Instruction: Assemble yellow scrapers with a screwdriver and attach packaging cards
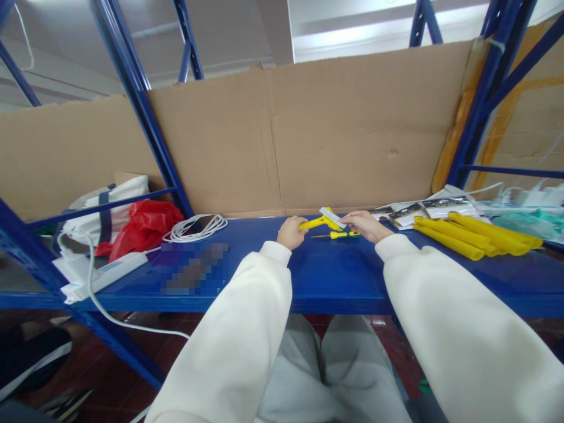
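Note:
My left hand [292,232] is closed around the handle of a yellow tool [314,223] that looks like a scraper. A pale, flat strip [332,218] lies across its wide head, which points to the right. With fingertips pinched, my right hand [365,225] holds the near end of that strip. Just below, on the blue shelf [339,276], lies a yellow and green screwdriver [338,235], its thin shaft to the left. Neither hand touches it. The exact fit of strip and head is too small to make out.
Several yellow tubes [471,235] lie at the right, by black and white packets [449,205]. To the left are a coiled white cable [198,228], a power strip [110,273] and a red plastic bag [147,223]. Cardboard [335,135] walls the back; another person's leg [39,358] shows lower left.

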A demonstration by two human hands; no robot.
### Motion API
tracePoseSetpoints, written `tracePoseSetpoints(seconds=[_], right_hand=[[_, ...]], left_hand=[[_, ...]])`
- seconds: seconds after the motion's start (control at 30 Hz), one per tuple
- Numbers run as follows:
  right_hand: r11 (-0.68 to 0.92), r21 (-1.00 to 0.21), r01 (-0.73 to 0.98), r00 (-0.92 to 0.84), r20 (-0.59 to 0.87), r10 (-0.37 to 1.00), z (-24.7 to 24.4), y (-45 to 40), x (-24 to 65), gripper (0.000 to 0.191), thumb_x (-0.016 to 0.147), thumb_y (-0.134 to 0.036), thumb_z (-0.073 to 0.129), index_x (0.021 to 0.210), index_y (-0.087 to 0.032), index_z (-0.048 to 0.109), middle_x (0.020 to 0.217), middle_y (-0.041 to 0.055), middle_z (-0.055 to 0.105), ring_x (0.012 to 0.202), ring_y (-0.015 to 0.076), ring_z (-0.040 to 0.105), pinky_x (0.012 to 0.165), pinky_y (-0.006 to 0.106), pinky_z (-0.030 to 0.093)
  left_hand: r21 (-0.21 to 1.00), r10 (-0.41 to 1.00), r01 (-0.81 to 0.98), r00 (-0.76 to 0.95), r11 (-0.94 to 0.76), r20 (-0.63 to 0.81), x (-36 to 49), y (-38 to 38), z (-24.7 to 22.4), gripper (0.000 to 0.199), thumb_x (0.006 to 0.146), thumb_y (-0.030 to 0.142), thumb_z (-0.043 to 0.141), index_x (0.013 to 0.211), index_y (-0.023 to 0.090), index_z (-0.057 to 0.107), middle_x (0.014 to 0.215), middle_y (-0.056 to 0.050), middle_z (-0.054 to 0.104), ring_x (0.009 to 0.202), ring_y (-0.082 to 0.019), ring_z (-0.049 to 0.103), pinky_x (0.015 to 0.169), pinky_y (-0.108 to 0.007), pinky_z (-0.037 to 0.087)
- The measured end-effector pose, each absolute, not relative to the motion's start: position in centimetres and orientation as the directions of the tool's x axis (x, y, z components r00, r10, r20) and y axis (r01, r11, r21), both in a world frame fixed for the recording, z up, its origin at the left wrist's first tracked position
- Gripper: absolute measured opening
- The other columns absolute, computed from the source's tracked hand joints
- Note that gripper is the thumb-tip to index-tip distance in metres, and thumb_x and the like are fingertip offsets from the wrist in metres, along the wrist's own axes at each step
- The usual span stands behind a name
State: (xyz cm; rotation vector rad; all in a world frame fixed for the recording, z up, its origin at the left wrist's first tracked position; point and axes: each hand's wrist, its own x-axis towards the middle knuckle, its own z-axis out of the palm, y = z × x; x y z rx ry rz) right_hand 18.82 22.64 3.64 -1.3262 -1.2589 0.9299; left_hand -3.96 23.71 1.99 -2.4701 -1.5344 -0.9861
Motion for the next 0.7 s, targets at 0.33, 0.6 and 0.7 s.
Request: tracePoseSetpoints(seconds=[0.33, 0.6, 0.7], right_hand=[[0.070, -0.987, 0.142, 0.131, 0.089, 0.987, 3.59, 22.26, 18.44, 0.023, 0.068, -0.013, 0.079, 0.054, -0.013, 0.061, 0.042, -0.0033, 0.046, 0.040, 0.0050, 0.037, 0.039, 0.018, 0.028], [0.088, -0.995, 0.037, 0.168, 0.093, 0.981, 3.49, 22.51, 18.08, 0.030, 0.067, -0.016, 0.082, 0.055, -0.015, 0.055, 0.042, -0.0044, 0.044, 0.039, 0.0057, 0.037, 0.037, 0.019, 0.029], [0.067, -0.998, 0.014, 0.161, 0.068, 0.985, 3.58, 22.21, 17.76, 0.026, 0.069, -0.012, 0.078, 0.055, -0.014, 0.057, 0.042, -0.0037, 0.045, 0.040, 0.0058, 0.038, 0.039, 0.020, 0.030]], left_hand=[[0.262, 0.800, 0.849, 0.268, -0.460, 0.537, -3.97, 23.10, 2.46, 0.030, 0.084, 0.013, 0.065, 0.112, 0.018, 0.072, 0.112, -0.009, 0.070, 0.109, -0.022, 0.063, 0.100, -0.032, 0.048], [0.291, 0.793, 0.828, 0.267, -0.479, 0.547, -3.90, 23.31, 2.42, 0.029, 0.083, 0.013, 0.066, 0.111, 0.019, 0.072, 0.111, -0.008, 0.071, 0.108, -0.022, 0.064, 0.100, -0.034, 0.048], [0.284, 0.795, 0.831, 0.272, -0.479, 0.542, -3.92, 23.27, 2.42, 0.029, 0.083, 0.013, 0.066, 0.111, 0.019, 0.072, 0.112, -0.008, 0.070, 0.109, -0.022, 0.063, 0.100, -0.033, 0.048]])
